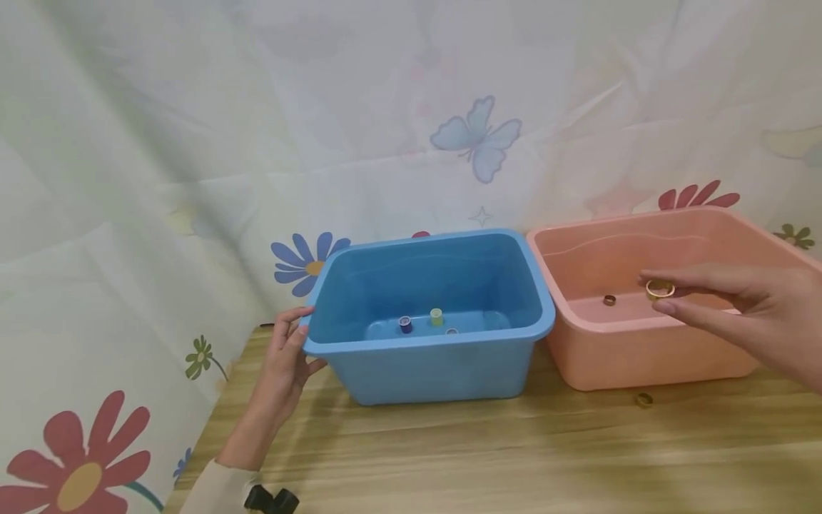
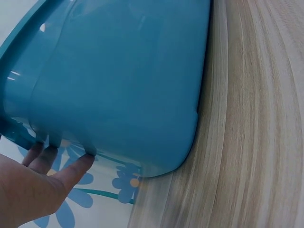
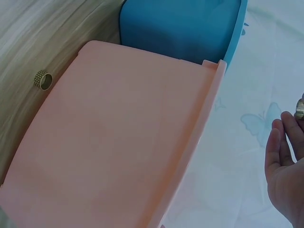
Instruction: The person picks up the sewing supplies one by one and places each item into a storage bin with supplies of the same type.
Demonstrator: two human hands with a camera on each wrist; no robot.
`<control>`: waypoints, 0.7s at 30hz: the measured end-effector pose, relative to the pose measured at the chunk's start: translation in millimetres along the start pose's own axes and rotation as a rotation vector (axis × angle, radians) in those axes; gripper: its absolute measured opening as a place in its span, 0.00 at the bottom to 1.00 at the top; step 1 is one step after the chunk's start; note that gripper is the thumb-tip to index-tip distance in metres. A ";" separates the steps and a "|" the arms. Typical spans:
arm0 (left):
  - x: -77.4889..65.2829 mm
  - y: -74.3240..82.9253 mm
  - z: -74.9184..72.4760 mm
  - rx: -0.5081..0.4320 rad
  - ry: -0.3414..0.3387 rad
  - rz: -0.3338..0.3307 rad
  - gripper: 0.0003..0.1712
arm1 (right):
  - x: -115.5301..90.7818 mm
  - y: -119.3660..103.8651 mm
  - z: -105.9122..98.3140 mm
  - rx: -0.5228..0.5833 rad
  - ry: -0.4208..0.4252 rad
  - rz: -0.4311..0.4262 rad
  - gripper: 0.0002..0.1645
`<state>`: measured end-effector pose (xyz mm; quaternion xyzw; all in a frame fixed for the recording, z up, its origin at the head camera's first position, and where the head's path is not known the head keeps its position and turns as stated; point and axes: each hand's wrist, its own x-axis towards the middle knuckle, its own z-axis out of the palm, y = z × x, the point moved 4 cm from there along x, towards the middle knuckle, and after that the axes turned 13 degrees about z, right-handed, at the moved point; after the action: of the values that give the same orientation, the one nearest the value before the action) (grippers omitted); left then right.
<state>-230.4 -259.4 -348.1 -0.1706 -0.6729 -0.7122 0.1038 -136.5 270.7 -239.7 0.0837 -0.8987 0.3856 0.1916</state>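
Over the pink bin (image 1: 632, 325), my right hand (image 1: 751, 303) pinches a gold ring (image 1: 660, 289) between thumb and fingers; it shows at the right wrist view's edge. My left hand (image 1: 285, 353) rests its fingertips against the left end of the blue bin (image 1: 443, 371). In the left wrist view, fairly straight fingers (image 2: 78, 168) touch its outer wall below the rim. Inside the blue bin lie a dark purple ring-like piece (image 1: 405, 325), a yellow-green one (image 1: 437, 316) and a third, partly hidden by the front rim. A dark gold ring (image 1: 609, 300) lies inside the pink bin.
Another gold ring (image 3: 43, 80), textured outside, lies on the wooden table (image 1: 437, 457) before the pink bin. The two bins stand side by side against a white curtain (image 1: 359, 128) printed with flowers and a butterfly. A black wrist strap piece (image 1: 271, 500) shows at the left sleeve.
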 end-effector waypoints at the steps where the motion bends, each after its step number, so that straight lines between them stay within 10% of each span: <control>1: 0.0 -0.4 0.2 -0.002 0.000 0.001 0.17 | 1.5 -0.7 0.1 0.014 0.001 -0.010 0.25; 21: 1.5 -1.5 0.5 -0.002 0.016 -0.002 0.15 | 23.3 -11.7 -3.7 -0.008 -0.017 0.011 0.27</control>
<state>-232.3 -258.7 -348.9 -0.1645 -0.6714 -0.7145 0.1082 -153.2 265.2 -220.1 0.0812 -0.9023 0.3821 0.1824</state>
